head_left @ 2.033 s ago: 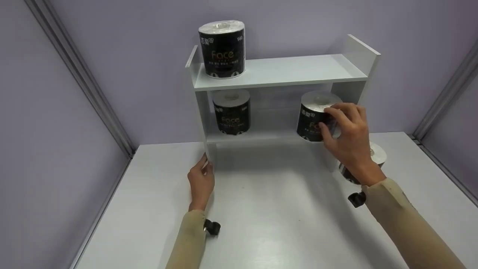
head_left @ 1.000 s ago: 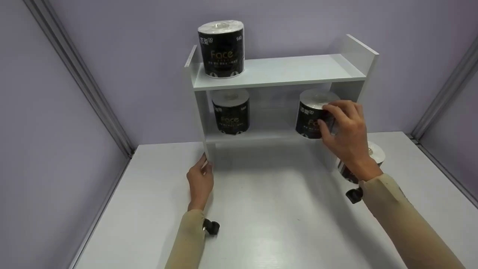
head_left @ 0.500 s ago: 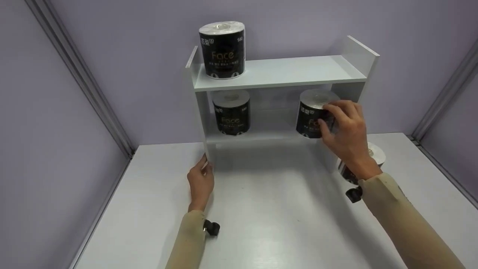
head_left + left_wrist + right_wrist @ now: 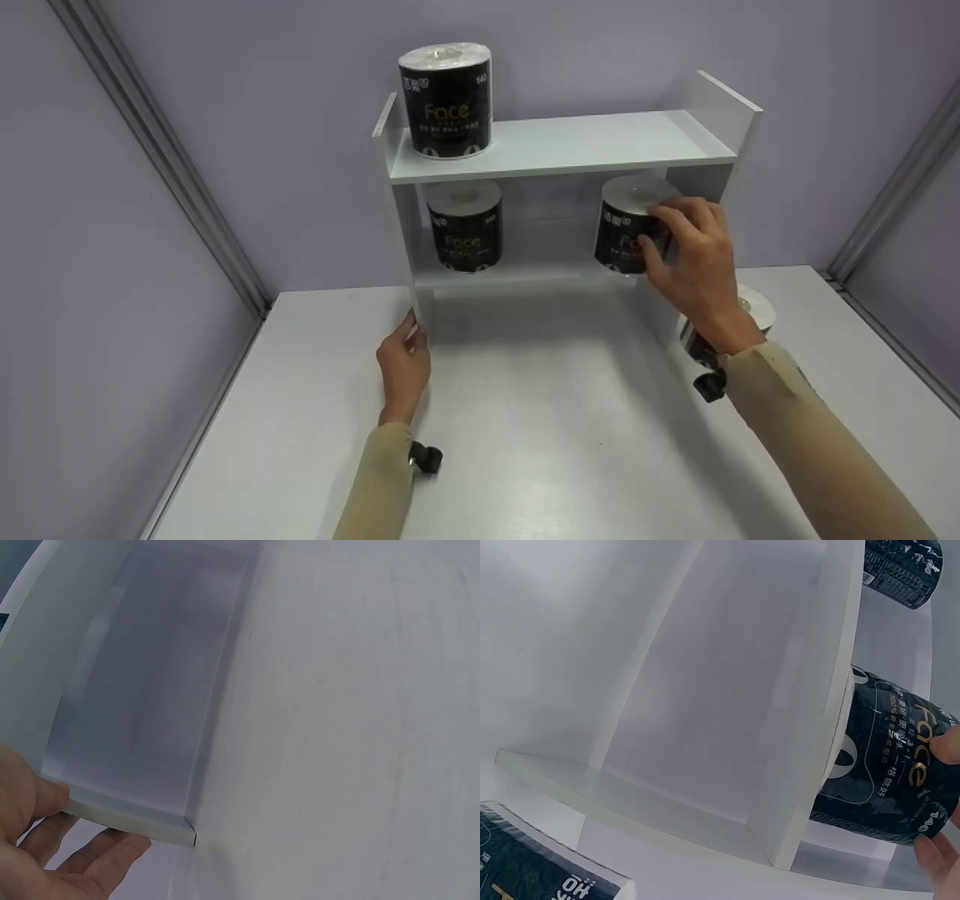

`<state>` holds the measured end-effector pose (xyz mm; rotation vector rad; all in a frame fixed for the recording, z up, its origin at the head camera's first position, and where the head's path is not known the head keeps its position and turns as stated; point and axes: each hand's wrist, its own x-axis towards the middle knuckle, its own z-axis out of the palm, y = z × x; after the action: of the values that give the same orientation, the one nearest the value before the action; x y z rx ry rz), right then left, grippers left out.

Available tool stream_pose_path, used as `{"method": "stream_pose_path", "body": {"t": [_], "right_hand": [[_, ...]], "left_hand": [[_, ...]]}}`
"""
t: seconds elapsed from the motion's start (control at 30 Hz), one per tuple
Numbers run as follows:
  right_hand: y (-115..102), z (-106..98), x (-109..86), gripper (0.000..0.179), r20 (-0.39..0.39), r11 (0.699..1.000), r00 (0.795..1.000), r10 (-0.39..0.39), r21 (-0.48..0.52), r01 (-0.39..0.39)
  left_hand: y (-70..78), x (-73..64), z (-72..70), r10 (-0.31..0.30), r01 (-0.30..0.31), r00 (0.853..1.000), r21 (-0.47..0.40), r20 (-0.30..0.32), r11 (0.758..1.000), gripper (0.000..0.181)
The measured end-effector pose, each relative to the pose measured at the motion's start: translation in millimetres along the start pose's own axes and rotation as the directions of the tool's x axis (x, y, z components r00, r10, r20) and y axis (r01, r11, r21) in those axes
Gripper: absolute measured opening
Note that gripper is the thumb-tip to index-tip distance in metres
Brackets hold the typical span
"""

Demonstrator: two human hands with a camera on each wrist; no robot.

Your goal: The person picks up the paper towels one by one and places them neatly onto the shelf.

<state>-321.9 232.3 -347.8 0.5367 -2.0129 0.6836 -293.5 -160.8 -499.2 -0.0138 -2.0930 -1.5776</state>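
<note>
White at mid-frame, the shelf (image 4: 585,142) needs steadying, so from afar I'd move the black-wrapped roll (image 4: 621,234) at the lower tier (image 4: 544,264), right of centre, level, right hand (image 4: 694,264) pinching it, left hand (image 4: 405,366) pinching the shelf's edge.

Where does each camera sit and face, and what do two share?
Head: on the head, facing forward and down at the shelf; left hand, right hand and forearms show.
Left wrist: on that wrist, facing the shelf's left panel and table; left hand lower left.
Right wrist: on that wrist, facing the shelf and gripped roll; right hand at right.
Head and right wrist share that roll.
</note>
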Motion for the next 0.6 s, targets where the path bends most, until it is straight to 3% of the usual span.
{"method": "stream_pose_path", "body": {"t": [0.6], "right_hand": [[3.6, 4.2, 3.4, 0.032, 0.001, 1.0, 1.0, 0.013, -0.006, -0.013]], "left_hand": [[0.3, -0.4, 0.1, 0.002, -0.002, 1.0, -0.002, -0.01, 1.0, 0.044]]}}
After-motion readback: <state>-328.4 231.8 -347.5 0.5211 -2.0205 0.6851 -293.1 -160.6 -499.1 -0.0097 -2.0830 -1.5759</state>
